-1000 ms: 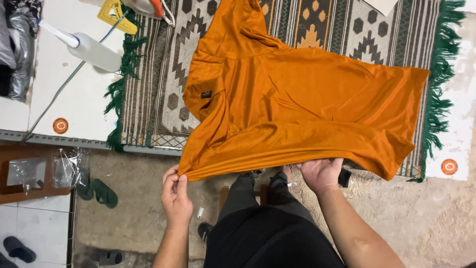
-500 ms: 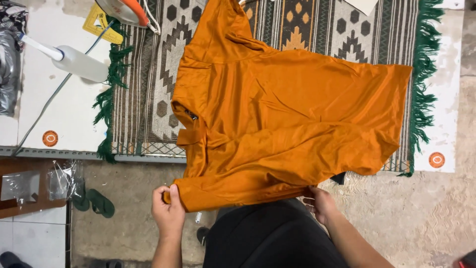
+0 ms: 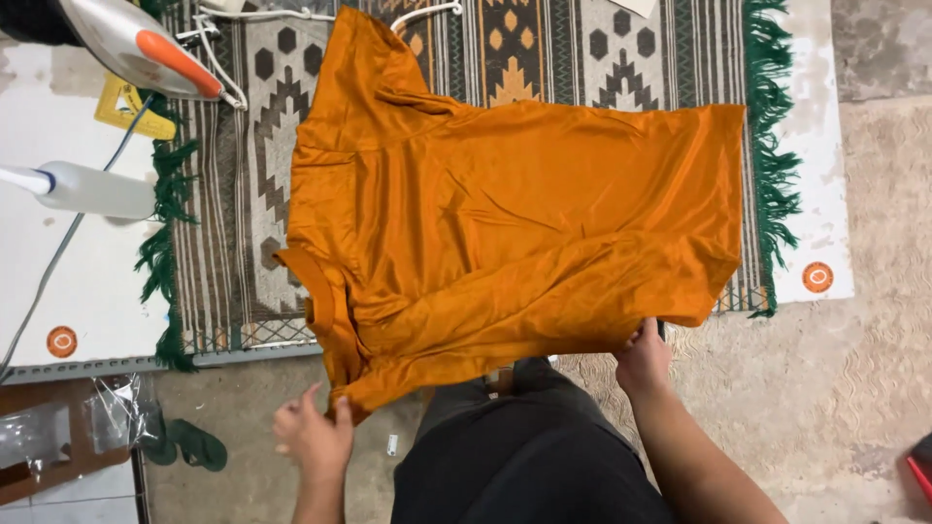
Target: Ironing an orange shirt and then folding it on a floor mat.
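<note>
Shirt [image 3: 515, 223]: spread on rug [image 3: 252, 126], near edge folded, unironed. Left hand [image 3: 316, 437], right hand [image 3: 643, 359] pinch its hem; iron [image 3: 136, 44] idle.

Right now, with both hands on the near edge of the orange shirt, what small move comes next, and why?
Probably draw the near edge gently outward to flatten it. The orange shirt lies across the patterned rug, but its near edge overhangs, bunched and creased by the left hand. The right hand pinches the hem corner. Diagonal wrinkles cross the fabric, and the iron rests aside.
</note>
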